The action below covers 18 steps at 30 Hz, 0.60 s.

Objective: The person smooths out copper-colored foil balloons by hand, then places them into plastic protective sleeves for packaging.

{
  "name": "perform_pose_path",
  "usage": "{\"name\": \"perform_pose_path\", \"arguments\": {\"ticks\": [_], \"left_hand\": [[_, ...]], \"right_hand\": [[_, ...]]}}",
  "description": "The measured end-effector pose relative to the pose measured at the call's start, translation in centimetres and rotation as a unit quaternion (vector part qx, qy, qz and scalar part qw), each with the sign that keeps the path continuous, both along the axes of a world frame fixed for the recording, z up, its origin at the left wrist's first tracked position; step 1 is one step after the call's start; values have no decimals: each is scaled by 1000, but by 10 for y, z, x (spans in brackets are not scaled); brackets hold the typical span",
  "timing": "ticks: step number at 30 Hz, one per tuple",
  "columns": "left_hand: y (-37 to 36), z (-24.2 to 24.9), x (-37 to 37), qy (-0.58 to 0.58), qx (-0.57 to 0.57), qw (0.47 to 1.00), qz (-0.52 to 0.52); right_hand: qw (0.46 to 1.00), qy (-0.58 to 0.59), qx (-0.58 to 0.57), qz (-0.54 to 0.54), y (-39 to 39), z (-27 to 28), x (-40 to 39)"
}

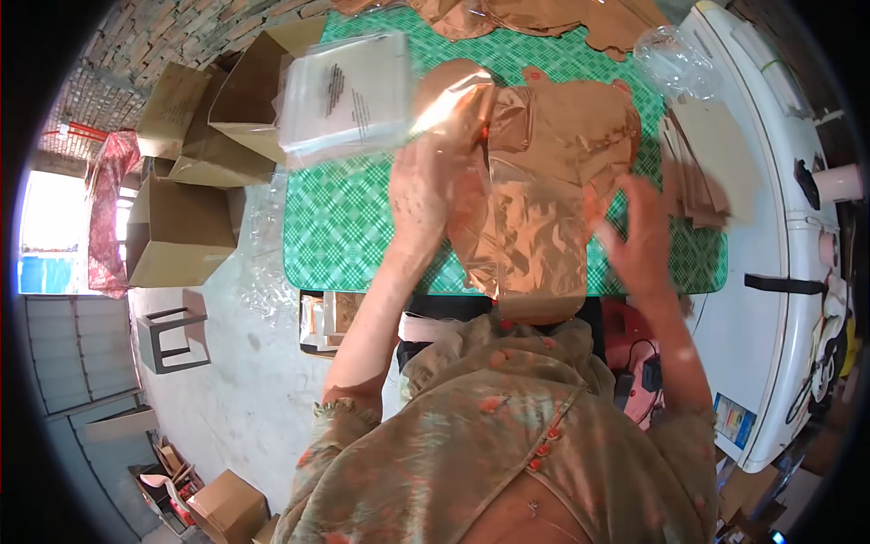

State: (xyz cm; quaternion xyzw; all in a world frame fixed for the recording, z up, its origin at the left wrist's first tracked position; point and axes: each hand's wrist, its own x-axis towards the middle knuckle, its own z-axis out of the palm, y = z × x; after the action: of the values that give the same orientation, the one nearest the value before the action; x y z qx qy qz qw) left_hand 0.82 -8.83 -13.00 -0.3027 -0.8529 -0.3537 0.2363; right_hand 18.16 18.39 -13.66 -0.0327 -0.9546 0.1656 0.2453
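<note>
Copper foil (542, 231) lies lengthwise toward you, between your hands: left hand (421, 195) nearer, against its left side, grip unclear; right hand (645, 231) beside its right edge, fingers parted, no hold visible.

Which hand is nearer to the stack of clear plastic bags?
Left. The left hand is just off the near right corner of the plastic bags; the right hand is farther away, across the copper-coloured foil.

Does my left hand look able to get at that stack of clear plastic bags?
Probably yes: the plastic bags lie close to the left hand, and nothing visible covers them.
</note>
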Motion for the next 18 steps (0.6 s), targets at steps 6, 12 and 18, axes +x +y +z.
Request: {"name": "perform_pose_path", "arguments": {"ticks": [6,12,18], "left_hand": [[30,10,44,-318,99,928,-164],[33,-6,65,-153,-92,960,-214],[17,6,68,-107,-195,928,-299]], "right_hand": [[985,-135,80,68,-65,4,38],[987,-136,42,79,-80,-1,30],[957,-98,-239,134,-87,7,19]]}}
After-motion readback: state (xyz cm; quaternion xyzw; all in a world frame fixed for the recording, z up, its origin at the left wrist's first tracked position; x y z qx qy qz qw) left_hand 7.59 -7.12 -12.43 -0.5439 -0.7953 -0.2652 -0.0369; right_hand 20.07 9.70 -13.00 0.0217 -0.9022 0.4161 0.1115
